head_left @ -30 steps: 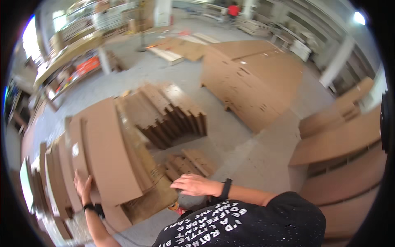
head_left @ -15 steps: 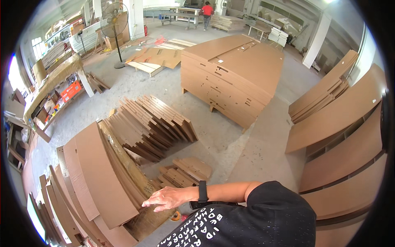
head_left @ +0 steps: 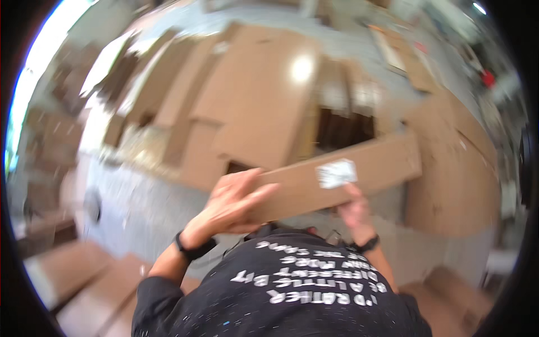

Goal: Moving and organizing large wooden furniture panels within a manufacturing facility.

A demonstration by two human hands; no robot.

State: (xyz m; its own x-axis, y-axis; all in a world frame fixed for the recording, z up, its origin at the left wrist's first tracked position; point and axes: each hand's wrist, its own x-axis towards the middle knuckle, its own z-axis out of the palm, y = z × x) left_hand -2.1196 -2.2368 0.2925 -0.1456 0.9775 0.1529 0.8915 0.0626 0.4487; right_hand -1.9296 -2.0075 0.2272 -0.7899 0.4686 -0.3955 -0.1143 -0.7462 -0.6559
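Left hand is gripping the near left end of a flat cardboard piece, fingers laid flat and together along its face, thumb side hidden behind the board, so clamped on it as far as the blur is letting me tell. Right hand is holding the same cardboard from underneath, near its middle-right, fingers pressing up against the lower edge just below a white label; grip looks closed on the board, fingertips partly hidden. The cardboard piece is sitting raised in front of the chest, running as a long brown strip from the left hand out to the right, tilting slightly up toward the right end. Both wrists are wearing dark bands: black wristband on the left, another dark band on the right. Below the hands a black printed shirt is filling the near centre. Farther out, everything is motion-blurred: big brown cardboard sheets are leaning or stacking across the far middle, with a dark gap showing between them just behind the held piece. A tall cardboard stack is standing to the right. Grey concrete floor is showing to the left, with more flat cardboard lying near left. Bright window light is washing the far left edge.
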